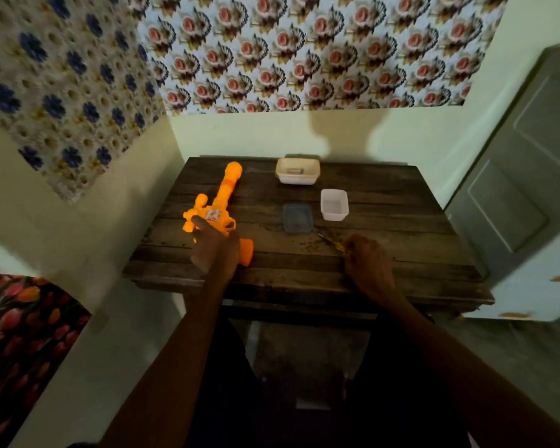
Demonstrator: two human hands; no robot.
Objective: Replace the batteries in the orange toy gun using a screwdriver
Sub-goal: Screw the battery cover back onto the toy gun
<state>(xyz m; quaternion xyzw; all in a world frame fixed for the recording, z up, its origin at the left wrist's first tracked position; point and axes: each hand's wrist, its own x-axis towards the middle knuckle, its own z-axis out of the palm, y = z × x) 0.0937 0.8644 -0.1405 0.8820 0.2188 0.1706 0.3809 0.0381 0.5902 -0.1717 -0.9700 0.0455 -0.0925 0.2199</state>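
The orange toy gun [222,197] lies on the left side of the dark wooden table [401,227], its barrel pointing away toward the wall. My left hand [215,247] covers the gun's rear part and grips it, thumb lying on the body near a sticker. My right hand [367,265] rests on the table's right front and holds a thin screwdriver [330,242]; its shaft sticks out to the upper left, flat over the wood. The screwdriver's handle is hidden inside the hand.
A beige tub [298,171] with a small object inside stands at the table's back. A white square tub [334,204] and a flat grey lid [298,218] lie mid-table. Walls close in on the left and back; a grey door [514,195] is at right.
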